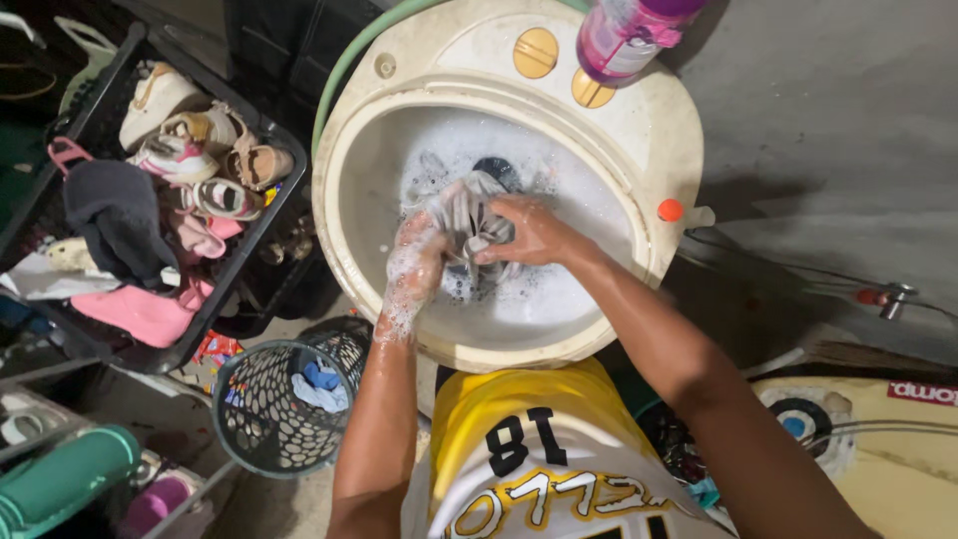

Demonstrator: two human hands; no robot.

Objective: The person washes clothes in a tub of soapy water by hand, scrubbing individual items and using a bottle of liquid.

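Observation:
A wet grey and white cloth is bunched over soapy water in a round cream wash basin. My left hand, covered in suds, grips the cloth from the left. On the other side, my right hand clamps its fingers into the folds of the cloth. Both hands press the cloth together just above the foam. A dark round piece shows behind the cloth in the basin.
A pink bottle stands on the basin's far rim beside two yellow caps. A black crate of shoes and cloths sits at left. A dark mesh basket stands on the floor below. A green hose curves behind the basin.

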